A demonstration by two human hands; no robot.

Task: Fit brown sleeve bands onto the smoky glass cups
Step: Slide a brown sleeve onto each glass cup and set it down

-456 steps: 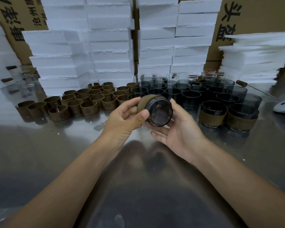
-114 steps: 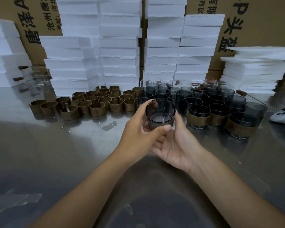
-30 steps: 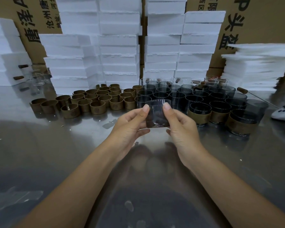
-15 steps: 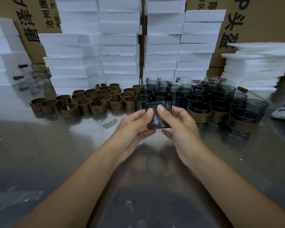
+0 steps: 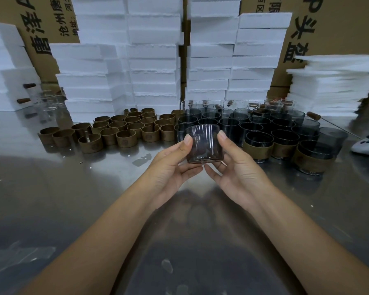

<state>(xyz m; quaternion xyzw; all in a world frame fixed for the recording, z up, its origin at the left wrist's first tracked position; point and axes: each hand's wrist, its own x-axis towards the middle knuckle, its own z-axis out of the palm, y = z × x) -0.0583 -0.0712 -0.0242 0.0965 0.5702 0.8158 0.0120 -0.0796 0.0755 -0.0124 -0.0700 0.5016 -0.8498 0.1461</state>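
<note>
Left hand (image 5: 168, 167) and right hand (image 5: 238, 170) fingers are clamping a bare smoky glass cup (image 5: 203, 145); only three banded cups (image 5: 257, 147) are standing at three o'clock, dozens remaining.

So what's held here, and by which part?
A bare smoky glass cup, by its side wall: left hand and right hand both pinch it, thumbs near the rim.

The cup (image 5: 203, 145) is smoky grey glass; the bands (image 5: 126, 141) are brown, some with a round stamped mark. Foam blocks (image 5: 153, 60) are white, cardboard boxes (image 5: 339, 24) tan with black characters, the tabletop (image 5: 73, 199) silver-grey.
</note>
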